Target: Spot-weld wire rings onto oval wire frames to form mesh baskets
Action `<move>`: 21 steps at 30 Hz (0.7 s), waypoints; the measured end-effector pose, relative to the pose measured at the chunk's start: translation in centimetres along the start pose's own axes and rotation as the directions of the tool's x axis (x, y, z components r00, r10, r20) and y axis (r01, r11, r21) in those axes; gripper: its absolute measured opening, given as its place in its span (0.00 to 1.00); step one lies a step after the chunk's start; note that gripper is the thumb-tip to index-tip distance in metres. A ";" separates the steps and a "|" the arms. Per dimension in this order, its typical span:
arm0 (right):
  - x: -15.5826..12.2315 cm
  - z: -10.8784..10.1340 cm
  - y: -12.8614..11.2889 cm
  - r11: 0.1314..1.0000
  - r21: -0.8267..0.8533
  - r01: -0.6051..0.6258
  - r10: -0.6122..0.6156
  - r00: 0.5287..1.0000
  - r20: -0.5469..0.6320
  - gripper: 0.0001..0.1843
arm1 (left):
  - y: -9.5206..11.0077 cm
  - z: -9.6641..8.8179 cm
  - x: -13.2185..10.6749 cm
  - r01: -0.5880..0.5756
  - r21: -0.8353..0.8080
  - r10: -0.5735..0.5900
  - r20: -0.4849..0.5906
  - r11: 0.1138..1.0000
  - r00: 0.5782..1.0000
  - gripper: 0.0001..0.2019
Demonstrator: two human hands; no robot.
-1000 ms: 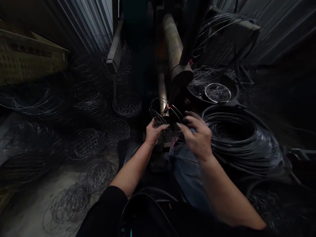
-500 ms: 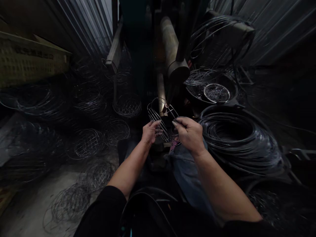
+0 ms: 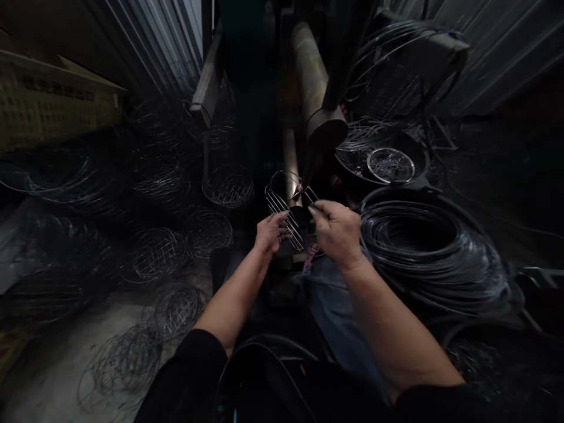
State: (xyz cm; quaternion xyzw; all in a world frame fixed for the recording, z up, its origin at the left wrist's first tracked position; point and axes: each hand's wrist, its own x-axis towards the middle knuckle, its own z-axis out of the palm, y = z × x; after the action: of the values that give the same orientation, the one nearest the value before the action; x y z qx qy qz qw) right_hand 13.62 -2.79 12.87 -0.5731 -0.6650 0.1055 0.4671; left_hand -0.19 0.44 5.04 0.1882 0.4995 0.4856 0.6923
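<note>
I hold a small round wire basket frame (image 3: 286,202) up against the tip of a welding machine's electrode (image 3: 324,132). My left hand (image 3: 269,233) grips the frame's lower left side, fingers closed on its wires. My right hand (image 3: 337,230) pinches the frame's right side between thumb and forefinger. A small reddish glow shows where a wire meets the electrode tip. Blue cloth lies over my lap (image 3: 328,294) below the hands.
Several finished wire baskets (image 3: 228,187) lie piled on the floor to the left. A big coil of dark wire (image 3: 429,247) sits at the right, with a pan of wire rings (image 3: 390,164) behind it. Corrugated metal walls close in both sides. A cardboard box (image 3: 48,100) stands far left.
The frame has been turned in my hands and its parallel wires now face me. My right hand drew in from an open reach to a pinch. The bright spark faded to a faint glow.
</note>
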 end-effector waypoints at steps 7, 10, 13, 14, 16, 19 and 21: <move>-1.0 -1.1 -0.4 0.994 0.054 0.093 -0.089 0.994 -0.064 0.07 | -1.1 -0.5 -0.2 -0.054 0.106 0.052 0.022 0.993 0.998 0.27; -4.2 -2.3 1.1 0.984 0.179 -0.004 0.024 0.994 -0.107 0.10 | -2.0 -2.5 -0.8 -0.405 0.482 0.448 0.028 0.777 0.894 0.29; -8.2 -2.4 3.3 0.945 0.282 -0.163 0.180 0.983 -0.033 0.11 | -2.8 -4.5 -1.1 -0.657 0.746 0.754 0.369 0.108 0.543 0.25; -9.2 -2.2 3.8 0.931 0.302 -0.202 0.214 0.977 -0.006 0.10 | -3.0 -4.8 -1.1 -0.682 0.726 0.747 0.503 -0.091 0.435 0.23; -10.3 -1.7 4.3 0.911 0.335 -0.241 0.255 0.967 0.002 0.10 | -3.3 -4.9 -1.0 -0.698 0.632 0.678 0.677 -0.336 0.287 0.22; -9.7 -1.6 3.4 0.915 0.347 -0.207 0.236 0.971 -0.043 0.09 | -3.3 -4.1 -0.6 -0.726 0.524 0.625 0.763 -0.446 0.167 0.24; -8.3 -2.1 2.3 0.936 0.314 -0.158 0.180 0.983 -0.043 0.08 | -3.1 -3.7 -0.3 -0.756 0.477 0.634 0.766 -0.449 0.106 0.26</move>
State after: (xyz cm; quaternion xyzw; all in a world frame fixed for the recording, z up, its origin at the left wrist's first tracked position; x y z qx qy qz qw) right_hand 15.91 -10.03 8.29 -0.5512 -0.5715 0.2275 0.5637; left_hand -1.91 -2.09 1.34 0.8256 0.3529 0.4390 -0.0332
